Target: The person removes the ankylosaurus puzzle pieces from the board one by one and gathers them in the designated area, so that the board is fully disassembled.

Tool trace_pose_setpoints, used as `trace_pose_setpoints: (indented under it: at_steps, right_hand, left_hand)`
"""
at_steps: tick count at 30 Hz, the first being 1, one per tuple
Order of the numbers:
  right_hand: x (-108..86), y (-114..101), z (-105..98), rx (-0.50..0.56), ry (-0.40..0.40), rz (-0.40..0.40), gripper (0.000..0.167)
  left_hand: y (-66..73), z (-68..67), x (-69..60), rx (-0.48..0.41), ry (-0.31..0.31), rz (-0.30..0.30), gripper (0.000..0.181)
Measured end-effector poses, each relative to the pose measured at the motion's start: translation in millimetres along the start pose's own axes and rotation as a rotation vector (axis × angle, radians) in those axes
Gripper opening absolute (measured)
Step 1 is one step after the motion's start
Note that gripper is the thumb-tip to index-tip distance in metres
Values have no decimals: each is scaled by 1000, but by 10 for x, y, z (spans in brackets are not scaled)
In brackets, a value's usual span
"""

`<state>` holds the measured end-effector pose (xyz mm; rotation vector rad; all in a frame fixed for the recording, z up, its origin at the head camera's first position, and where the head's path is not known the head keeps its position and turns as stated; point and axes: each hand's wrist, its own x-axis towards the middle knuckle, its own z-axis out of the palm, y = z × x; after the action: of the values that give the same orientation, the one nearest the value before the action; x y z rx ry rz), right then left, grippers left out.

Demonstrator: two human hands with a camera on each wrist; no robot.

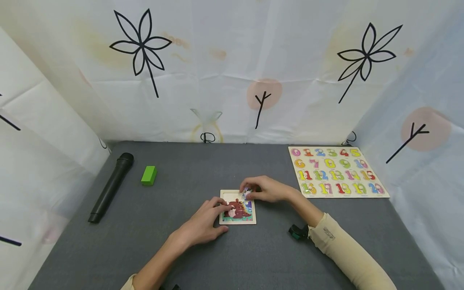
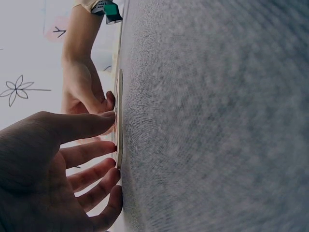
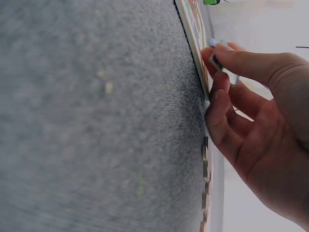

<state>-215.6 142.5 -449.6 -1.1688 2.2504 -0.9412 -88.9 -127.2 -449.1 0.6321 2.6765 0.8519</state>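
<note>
A small square puzzle board (image 1: 237,222) with a pale wooden frame lies flat on the grey table; its picture shows a reddish-brown figure. My right hand (image 1: 267,189) pinches a small puzzle piece (image 1: 247,192) between thumb and fingers over the board's upper right corner. In the right wrist view, the same hand (image 3: 260,96) has the piece (image 3: 231,76) tilted at the board's edge. With fingers spread, my left hand (image 1: 204,222) rests on the board's left side. The left wrist view shows this hand (image 2: 72,159) with fingertips along the board's edge (image 2: 120,145).
A black microphone (image 1: 111,188) and a green block (image 1: 149,175) lie at the left of the table (image 1: 174,169). A large number board (image 1: 338,172) lies at the back right. A dark strap device (image 1: 298,232) is at the right wrist. White patterned cloth (image 1: 224,52) stands behind.
</note>
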Motion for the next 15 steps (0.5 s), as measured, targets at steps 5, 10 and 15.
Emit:
trace_pose_setpoints:
  at_steps: [5,10,15]
  right_hand:
    - [-71,-11,1,43,66,31,31]
    - [-187,-42,-18,82,111,33,30]
    - [-344,-36,-40,101,163,31,31]
  left_hand:
    - [1,4,1,6,9,3,56]
    - [-4,8,3,10,8,0,56]
    - [-9,15,4,16,10,2,56]
